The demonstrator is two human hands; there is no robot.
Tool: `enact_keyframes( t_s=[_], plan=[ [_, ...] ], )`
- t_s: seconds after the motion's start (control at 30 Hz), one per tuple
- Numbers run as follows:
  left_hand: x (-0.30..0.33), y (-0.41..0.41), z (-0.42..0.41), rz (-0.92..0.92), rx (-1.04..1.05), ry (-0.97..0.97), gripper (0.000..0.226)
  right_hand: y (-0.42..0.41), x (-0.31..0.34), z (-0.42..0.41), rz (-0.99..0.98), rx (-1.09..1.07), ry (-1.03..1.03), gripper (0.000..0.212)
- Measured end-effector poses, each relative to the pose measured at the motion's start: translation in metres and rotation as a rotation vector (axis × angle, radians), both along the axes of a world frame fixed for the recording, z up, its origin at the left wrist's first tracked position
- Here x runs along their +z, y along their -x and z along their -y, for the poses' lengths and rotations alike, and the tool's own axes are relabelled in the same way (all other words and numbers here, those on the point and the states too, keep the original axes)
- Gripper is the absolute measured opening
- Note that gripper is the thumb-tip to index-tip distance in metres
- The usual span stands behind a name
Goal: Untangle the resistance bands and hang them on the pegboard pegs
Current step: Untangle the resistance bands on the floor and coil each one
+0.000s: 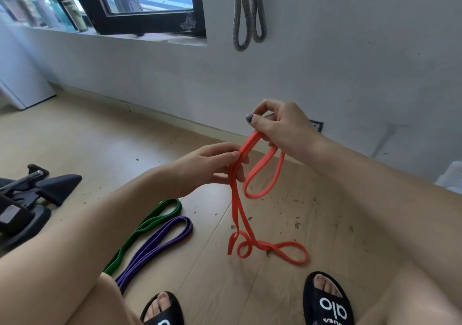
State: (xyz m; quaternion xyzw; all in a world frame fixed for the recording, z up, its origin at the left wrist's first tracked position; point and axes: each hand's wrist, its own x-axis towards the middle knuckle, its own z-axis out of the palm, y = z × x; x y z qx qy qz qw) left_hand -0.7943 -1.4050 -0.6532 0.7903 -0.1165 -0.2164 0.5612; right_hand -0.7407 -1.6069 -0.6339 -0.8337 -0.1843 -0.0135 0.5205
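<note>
— Head view: where was the orange band (236, 207), and how did it run?

— Held up between both hands, its long axis hanging almost straight down. The lower end trailed in twisted loops on the floor (312, 214), just ahead of the slippers (327, 302).

— And the hands?

— The left hand (207, 166) had its fingers (225, 153) pinched on the doubled strands where they started to drop. The right hand (282, 127) sat higher and to the right, fingers curled through the top loop. The tangle lay well below both, nearer under the left.

— Anything else?

— A green band (150, 221) and a purple band (160, 239) lay flat side by side on the floor to the left, and a grey band (246, 12) hung on the wall above. I could not see any peg.
</note>
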Motion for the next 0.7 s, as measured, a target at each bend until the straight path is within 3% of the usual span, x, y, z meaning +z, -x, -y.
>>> enact_keyframes(
  t_s=[0.1, 0.27, 0.47, 0.6, 0.7],
  plan=[
    [0.003, -0.002, -0.004, -0.018, 0.007, 0.004, 0.031, -0.003, 0.003, 0.012, -0.008, -0.028, 0.009, 0.017],
    [0.003, 0.000, 0.002, 0.068, 0.094, -0.091, 0.031, -0.003, -0.006, 0.018, -0.096, 0.019, 0.372, 0.017],
    [0.005, -0.002, 0.016, 0.061, 0.138, 0.019, 0.027, 0.009, -0.002, -0.007, -0.163, 0.147, 0.223, 0.035],
    [0.004, 0.001, 0.020, 0.064, 0.142, -0.004, 0.027, 0.016, -0.007, -0.016, -0.138, 0.194, 0.389, 0.043],
    [0.006, 0.002, 0.021, 0.028, 0.139, 0.087, 0.029, 0.012, -0.004, -0.015, -0.100, 0.126, 0.320, 0.041]
  ],
)
